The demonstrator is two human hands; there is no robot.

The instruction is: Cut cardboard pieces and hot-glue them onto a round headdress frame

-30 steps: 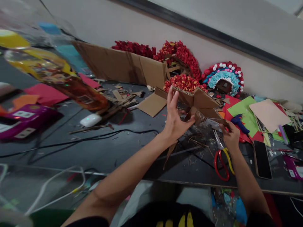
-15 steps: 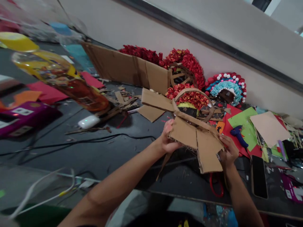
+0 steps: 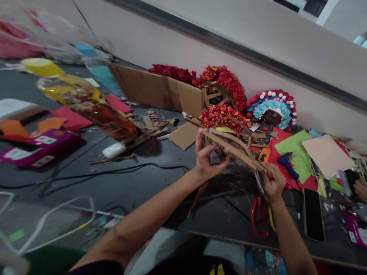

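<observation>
Between my two hands is a cardboard frame (image 3: 233,149), seen nearly edge-on, with a curved strip rising from its far side. My left hand (image 3: 207,158) grips its left end, thumb and fingers on either side. At the right end, my right hand (image 3: 273,179) pinches the frame. Scissors with red and yellow handles (image 3: 260,219) lie on the table just below my right hand. A flat cardboard square (image 3: 184,135) rests beyond my left hand. Behind the frame sits a red paper-flower arch (image 3: 225,115).
A bottle of orange liquid (image 3: 111,118), a white case (image 3: 114,150) and cardboard scraps lie left. On the right are a blue glue gun (image 3: 287,165), coloured paper (image 3: 296,147) and a phone (image 3: 313,214). Another person's hand (image 3: 361,188) shows at the right edge.
The cardboard frame has tilted from showing its flat panels to nearly edge-on. My left fingers have shifted along its end. The view has moved slightly, and another person's hand appears at the right.
</observation>
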